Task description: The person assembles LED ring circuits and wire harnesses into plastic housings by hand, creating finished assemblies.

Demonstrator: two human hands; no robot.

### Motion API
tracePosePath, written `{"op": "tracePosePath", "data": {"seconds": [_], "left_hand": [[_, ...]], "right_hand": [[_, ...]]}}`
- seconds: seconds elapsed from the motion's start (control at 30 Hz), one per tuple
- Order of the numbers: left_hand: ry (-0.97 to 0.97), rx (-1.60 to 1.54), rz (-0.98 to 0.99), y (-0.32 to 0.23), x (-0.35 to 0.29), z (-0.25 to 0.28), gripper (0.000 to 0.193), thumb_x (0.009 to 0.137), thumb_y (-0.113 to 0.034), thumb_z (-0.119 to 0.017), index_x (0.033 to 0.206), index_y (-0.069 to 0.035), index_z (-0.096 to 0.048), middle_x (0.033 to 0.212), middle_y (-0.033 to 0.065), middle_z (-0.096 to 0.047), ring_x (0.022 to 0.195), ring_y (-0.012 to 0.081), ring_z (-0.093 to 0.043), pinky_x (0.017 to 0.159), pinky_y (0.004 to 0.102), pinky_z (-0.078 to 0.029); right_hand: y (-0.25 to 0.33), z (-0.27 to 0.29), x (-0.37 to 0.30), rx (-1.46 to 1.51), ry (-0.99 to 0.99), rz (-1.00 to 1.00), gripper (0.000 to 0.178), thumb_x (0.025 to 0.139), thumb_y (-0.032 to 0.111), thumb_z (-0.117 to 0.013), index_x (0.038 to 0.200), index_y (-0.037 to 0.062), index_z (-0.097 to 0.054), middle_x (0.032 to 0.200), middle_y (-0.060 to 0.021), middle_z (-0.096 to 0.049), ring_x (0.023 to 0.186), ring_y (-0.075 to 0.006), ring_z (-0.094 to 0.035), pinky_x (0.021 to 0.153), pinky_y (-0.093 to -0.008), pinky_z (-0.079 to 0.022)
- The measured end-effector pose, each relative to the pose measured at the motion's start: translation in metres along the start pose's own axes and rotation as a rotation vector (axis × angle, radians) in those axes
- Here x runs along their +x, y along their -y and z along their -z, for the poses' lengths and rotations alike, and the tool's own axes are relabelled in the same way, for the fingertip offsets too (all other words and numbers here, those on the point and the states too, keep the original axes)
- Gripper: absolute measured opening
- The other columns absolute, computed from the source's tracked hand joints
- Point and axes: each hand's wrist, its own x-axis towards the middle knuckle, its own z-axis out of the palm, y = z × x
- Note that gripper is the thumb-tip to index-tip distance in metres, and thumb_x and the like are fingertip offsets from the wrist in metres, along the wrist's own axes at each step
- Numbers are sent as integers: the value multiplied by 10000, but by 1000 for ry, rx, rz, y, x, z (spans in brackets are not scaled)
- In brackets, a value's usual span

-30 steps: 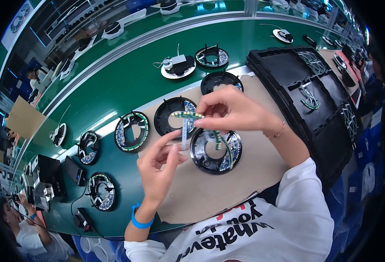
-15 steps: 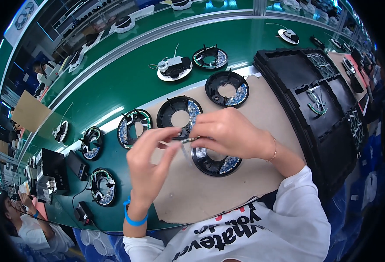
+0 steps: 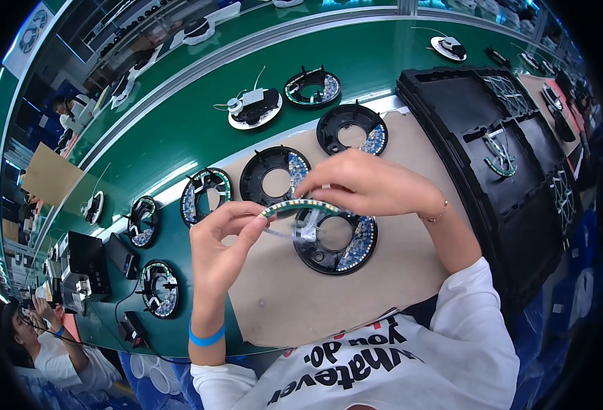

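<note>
A curved green circuit-board strip with small LEDs is stretched between my hands. My left hand, a blue band on its wrist, pinches the strip's left end between thumb and fingers. Over at the other end, my right hand has its fingers closed on the strip. Clear film or pale wires hang under the strip, too blurred to tell which. Just beneath lies a black ring-shaped housing with a blue board on its right side. A second black ring housing sits behind the hands, partly covered by them.
Brown cardboard covers the bench before me. More ring housings stand behind and left, one near the cardboard's far edge. A black compartment tray with strips is at right. A white-based unit stands farther back. Another person works at far left.
The strip has turned so that its curved, LED-lined side now shows. My hands have moved apart, the left one slightly leftward, and more of the housing underneath is visible.
</note>
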Motion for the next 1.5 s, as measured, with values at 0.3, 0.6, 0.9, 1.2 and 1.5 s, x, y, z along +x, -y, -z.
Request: {"op": "tracePosePath", "data": {"seconds": [0.3,0.6,0.9,1.2,1.5], "left_hand": [[41,-384,128,15,-9,-5,209,893,-146,-596,1046,-16,-537,935,165,-685,862,140,-636,779,240,-442],[171,-557,338,36,-38,-34,238,923,-205,-549,1096,-68,-460,989,179,-669,864,169,-659,736,236,-451],[249,-425,320,43,-53,-74,172,931,-133,-524,1063,-30,-482,963,53,-671,897,76,-556,803,227,-432],[407,-317,407,68,-24,-47,163,915,-87,-541,1066,-39,-504,851,13,-647,796,47,-545,729,203,-429],[469,-297,434,38,-2,-28,179,901,-102,-566,1057,-24,-526,868,9,-587,736,54,-562,612,194,-451]], "right_hand": [[1,-21,-3,284,326,-214,323,776,258,-669,953,-9,-637,783,-143,-641,641,-210,-609,606,-320,-483],[-8,-10,-25,583,-20,-284,132,868,122,-605,916,17,-667,840,-34,-669,600,-60,-504,569,-205,-407],[-37,-9,-55,403,-75,-436,181,840,171,-645,744,24,-689,930,-103,-664,688,-76,-528,636,-235,-431],[-34,3,-64,283,176,-551,292,843,205,-644,647,-7,-600,786,-42,-629,641,-79,-485,587,-246,-396],[-41,-4,-64,333,-8,-632,302,918,268,-547,798,-5,-596,596,-57,-527,550,-117,-476,535,-298,-403]]}}
